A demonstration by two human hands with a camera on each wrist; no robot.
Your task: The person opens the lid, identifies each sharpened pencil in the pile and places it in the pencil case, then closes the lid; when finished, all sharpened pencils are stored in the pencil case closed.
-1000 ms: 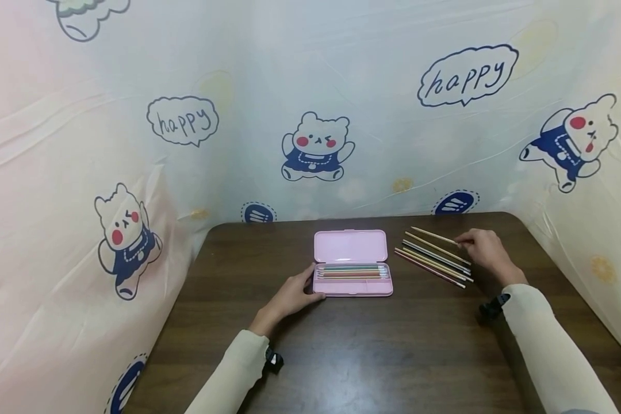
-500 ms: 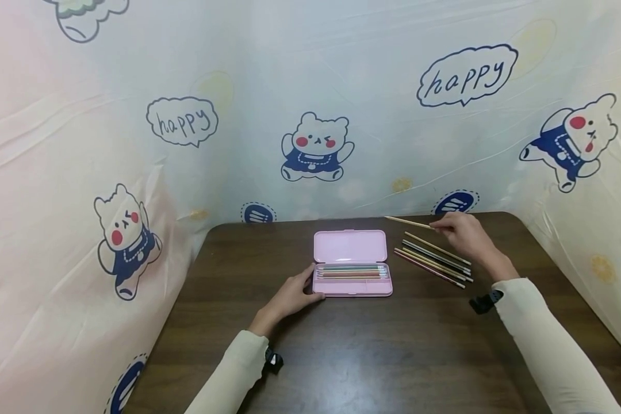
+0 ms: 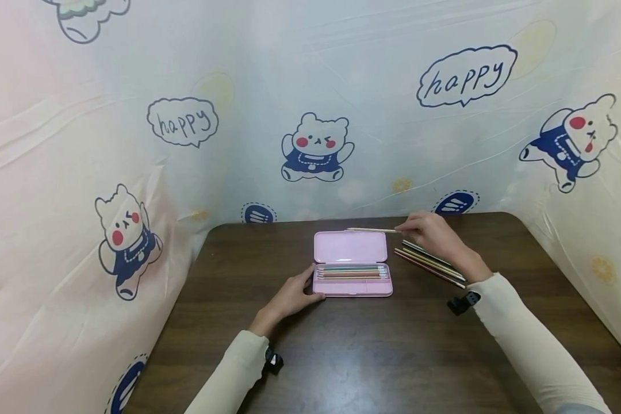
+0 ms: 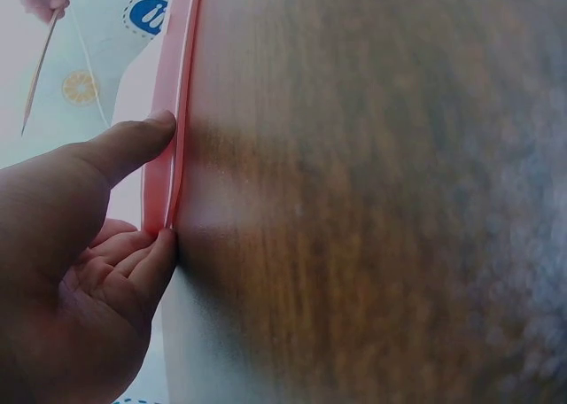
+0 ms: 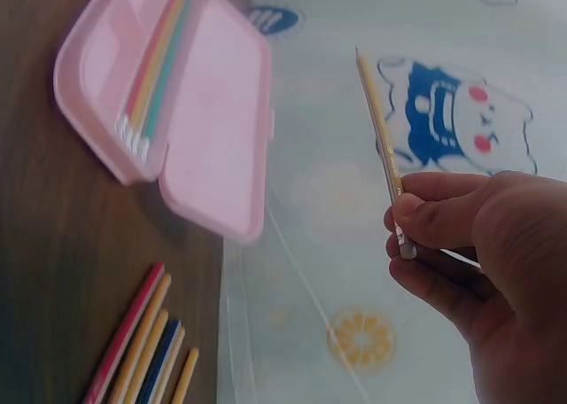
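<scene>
A pink pencil case point(image 3: 341, 287) lies with its lid point(image 3: 350, 247) folded back, and several coloured pencils point(image 3: 352, 272) lie side by side in its long compartment. My left hand point(image 3: 288, 295) holds the case's left end; in the left wrist view its thumb point(image 4: 142, 143) presses the front wall and the fingers are at the corner. Above the lid's back edge, my right hand point(image 3: 432, 234) pinches a yellow pencil point(image 5: 379, 120) near its blunt end, with the point toward the left. Several loose pencils point(image 3: 426, 264) lie slanted on the table, partly hidden under my right hand.
The brown wooden table point(image 3: 372, 351) ends at the back against a hanging cloth point(image 3: 248, 155) printed with bears. A smaller front compartment of the case shows bare pink. Each wrist wears a small black camera point(image 3: 464, 303).
My right hand has lifted the yellow pencil from the loose pencils and carried it left, to above the lid's back edge. The left hand and the case have stayed in place.
</scene>
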